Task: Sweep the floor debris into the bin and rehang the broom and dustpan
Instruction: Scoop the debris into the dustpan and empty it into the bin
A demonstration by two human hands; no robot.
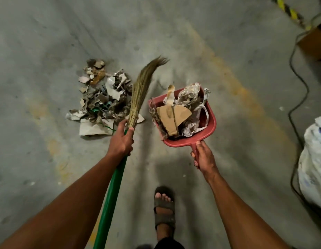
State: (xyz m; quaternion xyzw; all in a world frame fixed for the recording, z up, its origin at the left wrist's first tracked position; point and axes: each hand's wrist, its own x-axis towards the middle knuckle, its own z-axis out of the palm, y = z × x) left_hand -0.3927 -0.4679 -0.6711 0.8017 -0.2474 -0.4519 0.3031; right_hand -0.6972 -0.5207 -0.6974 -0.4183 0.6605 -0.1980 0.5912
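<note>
Broom (136,97) gripped by left hand (121,141), bristles pointed away beside debris pile (102,99), red dustpan (208,130) loaded, handle clasped in right hand (203,157), cable (297,83) and white bag (314,169) at right.

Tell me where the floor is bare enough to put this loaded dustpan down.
Bare concrete lies ahead of the dustpan, up to the yellow-black stripe, and to its right before the black cable. Crowded: the debris pile left of the broom, and the right edge with the white sack and cardboard box.
</note>
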